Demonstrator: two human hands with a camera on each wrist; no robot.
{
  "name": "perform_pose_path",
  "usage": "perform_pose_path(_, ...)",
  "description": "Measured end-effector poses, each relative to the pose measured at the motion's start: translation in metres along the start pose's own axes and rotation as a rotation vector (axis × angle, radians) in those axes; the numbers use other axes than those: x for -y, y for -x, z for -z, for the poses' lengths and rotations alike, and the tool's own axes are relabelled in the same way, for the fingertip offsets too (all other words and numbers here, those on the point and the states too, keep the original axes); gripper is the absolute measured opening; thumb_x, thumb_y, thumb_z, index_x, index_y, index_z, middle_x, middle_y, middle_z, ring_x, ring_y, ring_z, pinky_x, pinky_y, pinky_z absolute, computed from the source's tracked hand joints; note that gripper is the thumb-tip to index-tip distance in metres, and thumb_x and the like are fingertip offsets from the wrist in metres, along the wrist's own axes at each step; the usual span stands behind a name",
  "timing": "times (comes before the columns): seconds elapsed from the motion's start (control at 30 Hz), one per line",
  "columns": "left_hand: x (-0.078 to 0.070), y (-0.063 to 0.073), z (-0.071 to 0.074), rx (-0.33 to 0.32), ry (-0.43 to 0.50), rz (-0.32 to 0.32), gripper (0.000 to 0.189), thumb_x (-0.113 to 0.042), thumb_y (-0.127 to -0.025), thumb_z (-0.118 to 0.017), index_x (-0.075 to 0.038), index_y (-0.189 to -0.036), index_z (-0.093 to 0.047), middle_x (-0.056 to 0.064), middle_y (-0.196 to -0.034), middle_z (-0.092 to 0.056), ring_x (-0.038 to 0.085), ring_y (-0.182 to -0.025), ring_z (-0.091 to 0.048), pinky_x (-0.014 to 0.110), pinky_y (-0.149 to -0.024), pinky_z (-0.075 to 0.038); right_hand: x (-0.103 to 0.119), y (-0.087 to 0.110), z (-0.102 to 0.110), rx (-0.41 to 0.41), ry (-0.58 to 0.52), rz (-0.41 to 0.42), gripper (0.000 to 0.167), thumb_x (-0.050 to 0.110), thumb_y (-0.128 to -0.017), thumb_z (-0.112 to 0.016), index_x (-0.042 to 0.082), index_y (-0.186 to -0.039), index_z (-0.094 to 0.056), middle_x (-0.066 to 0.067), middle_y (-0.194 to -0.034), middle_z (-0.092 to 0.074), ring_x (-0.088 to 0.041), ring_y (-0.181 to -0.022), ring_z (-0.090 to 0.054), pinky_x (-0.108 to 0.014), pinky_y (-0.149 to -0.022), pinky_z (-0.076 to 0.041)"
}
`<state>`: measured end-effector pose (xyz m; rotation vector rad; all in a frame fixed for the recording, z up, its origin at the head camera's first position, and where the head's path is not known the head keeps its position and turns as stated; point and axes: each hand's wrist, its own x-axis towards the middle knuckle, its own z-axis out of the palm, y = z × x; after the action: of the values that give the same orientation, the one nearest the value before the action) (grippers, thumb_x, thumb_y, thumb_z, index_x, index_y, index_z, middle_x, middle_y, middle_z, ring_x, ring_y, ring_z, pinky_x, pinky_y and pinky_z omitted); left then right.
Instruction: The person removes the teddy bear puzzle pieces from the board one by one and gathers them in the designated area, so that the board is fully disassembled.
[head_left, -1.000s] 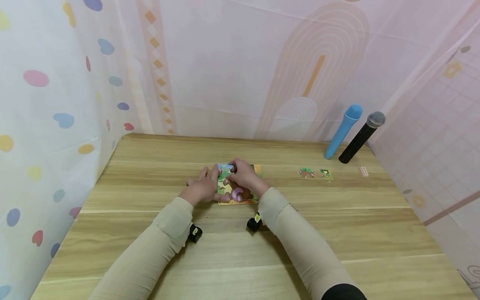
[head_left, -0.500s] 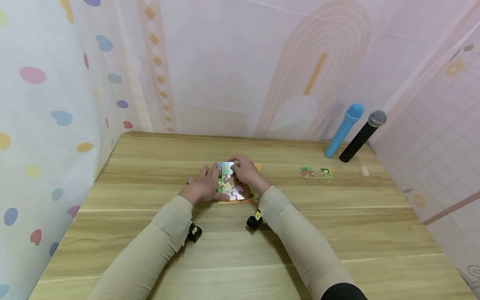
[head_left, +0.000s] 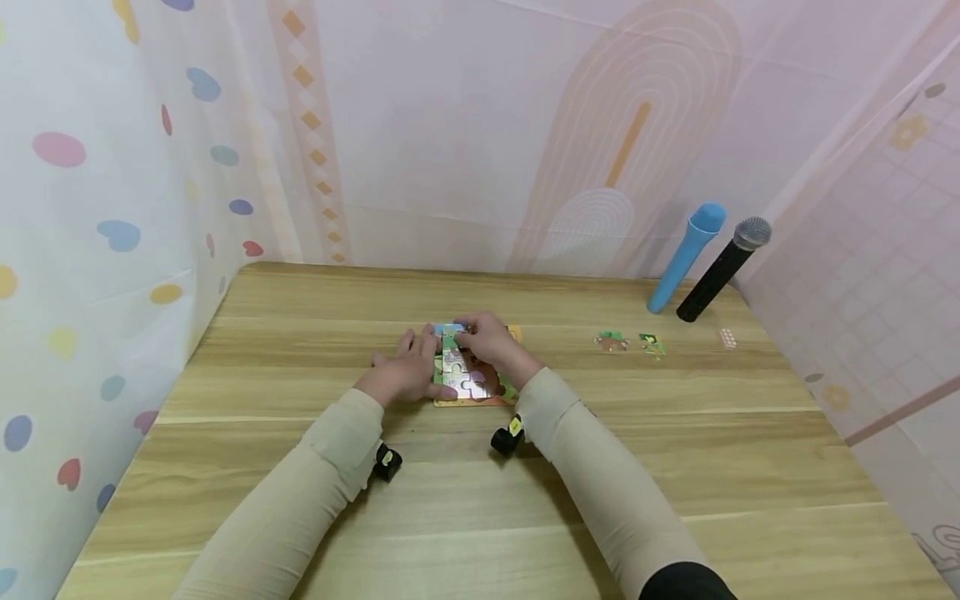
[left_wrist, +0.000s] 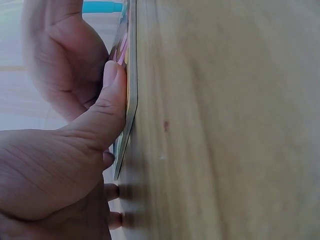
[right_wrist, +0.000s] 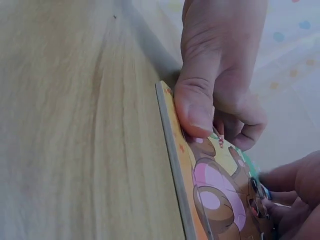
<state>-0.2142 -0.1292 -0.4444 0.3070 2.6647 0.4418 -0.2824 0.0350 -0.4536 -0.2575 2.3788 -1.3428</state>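
A small jigsaw puzzle (head_left: 461,383) with a brown cartoon bear lies on the wooden table. My left hand (head_left: 405,373) rests along its left side, fingers mostly straight. The left thumb presses on the near left corner of the puzzle, as the left wrist view shows; other fingertips touch the table beside it. My right hand (head_left: 491,343) reaches over the far part of the puzzle with bent fingers, pinching a puzzle piece (right_wrist: 270,194) there, mostly hidden by the fingers. In the right wrist view the puzzle's pieces (right_wrist: 220,200) show pink and brown bear parts inside an orange border.
Loose puzzle pieces lie to the right, one brown and green (head_left: 612,341), another green and yellow (head_left: 651,345). A small pink-and-white dotted piece (head_left: 727,337) is farther right. A blue microphone (head_left: 686,258) and a black microphone (head_left: 723,271) stand at the back right before a patterned curtain (head_left: 450,150).
The right thumb has moved a little toward the far edge of the puzzle, and a glare now covers its middle. The left hand stays in place.
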Motion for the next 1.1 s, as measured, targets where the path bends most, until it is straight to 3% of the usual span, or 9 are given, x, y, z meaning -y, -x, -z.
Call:
perform_pose_path(0.13, 0.001, -0.005, -0.002, -0.001, 0.023, 0.011, 0.092, -0.058, -0.089, -0.068, -0.003, -0.151, -0.027, 0.02, -0.168, 0.01, 0.044, -0.153, 0.006, 0.086, -0.101, -0.01, -0.001, 0.001, 0.001, 0.013, 0.002, 0.005, 0.043, 0.01, -0.101, -0.062, 0.008, -0.144, -0.057, -0.012, -0.103, -0.06, -0.017, -0.081, -0.054, -0.026, -0.065, -0.047)
perform_pose_path(0.23, 0.003, -0.01, -0.005, 0.0, 0.025, 0.019, 0.094, -0.059, -0.089, -0.068, -0.003, -0.151, -0.025, 0.019, -0.168, 0.011, 0.042, -0.154, 0.007, 0.086, -0.102, -0.01, -0.001, 0.002, 0.0, -0.003, 0.008, 0.005, 0.038, 0.009, -0.1, -0.064, 0.008, -0.138, -0.062, -0.008, -0.095, -0.058, -0.017, -0.079, -0.053, -0.026, -0.064, -0.046)
perform_pose_path(0.4, 0.004, -0.013, -0.007, -0.002, 0.023, 0.031, 0.1, -0.06, -0.088, -0.068, -0.004, -0.155, -0.019, 0.017, -0.169, 0.012, 0.04, -0.154, 0.009, 0.086, -0.102, -0.009, -0.001, 0.002, 0.0, -0.023, -0.001, 0.001, 0.033, 0.008, -0.098, -0.066, 0.008, -0.131, -0.065, -0.007, -0.097, -0.059, -0.018, -0.08, -0.055, -0.027, -0.065, -0.047)
perform_pose_path(0.63, 0.0, -0.005, -0.002, -0.009, 0.019, 0.009, 0.091, -0.058, -0.091, -0.066, -0.001, -0.149, -0.025, 0.02, -0.168, 0.01, 0.044, -0.153, 0.005, 0.087, -0.101, -0.01, -0.001, 0.002, 0.0, -0.007, -0.005, 0.023, 0.026, 0.011, -0.103, -0.058, 0.007, -0.126, -0.068, -0.008, -0.102, -0.065, -0.018, -0.083, -0.056, -0.028, -0.066, -0.047)
perform_pose_path(0.8, -0.001, -0.001, -0.001, -0.017, 0.031, 0.003, 0.1, -0.055, -0.091, -0.068, -0.001, -0.157, -0.016, 0.021, -0.168, 0.009, 0.045, -0.153, 0.005, 0.087, -0.1, -0.008, 0.0, 0.003, -0.001, -0.011, 0.021, 0.046, 0.027, 0.012, -0.104, -0.055, 0.007, -0.127, -0.069, -0.008, -0.108, -0.067, -0.017, -0.087, -0.056, -0.027, -0.07, -0.046)
perform_pose_path(0.97, 0.0, -0.002, -0.002, -0.047, 0.074, -0.011, 0.082, -0.051, -0.09, -0.072, -0.008, -0.146, -0.031, 0.02, -0.169, 0.002, 0.046, -0.153, 0.002, 0.089, -0.098, -0.007, 0.0, 0.003, -0.002, -0.015, 0.02, 0.041, 0.03, 0.013, -0.105, -0.054, 0.007, -0.131, -0.068, -0.01, -0.111, -0.067, -0.019, -0.087, -0.055, -0.028, -0.069, -0.046)
perform_pose_path(1.1, 0.0, -0.002, -0.002, -0.051, 0.083, -0.014, 0.075, -0.049, -0.091, -0.072, -0.011, -0.142, -0.033, 0.02, -0.169, 0.0, 0.047, -0.152, 0.002, 0.089, -0.098, -0.006, 0.001, 0.002, -0.002, -0.038, 0.021, 0.017, 0.031, 0.015, -0.105, -0.055, 0.008, -0.133, -0.067, -0.01, -0.114, -0.066, -0.021, -0.093, -0.057, -0.029, -0.074, -0.047)
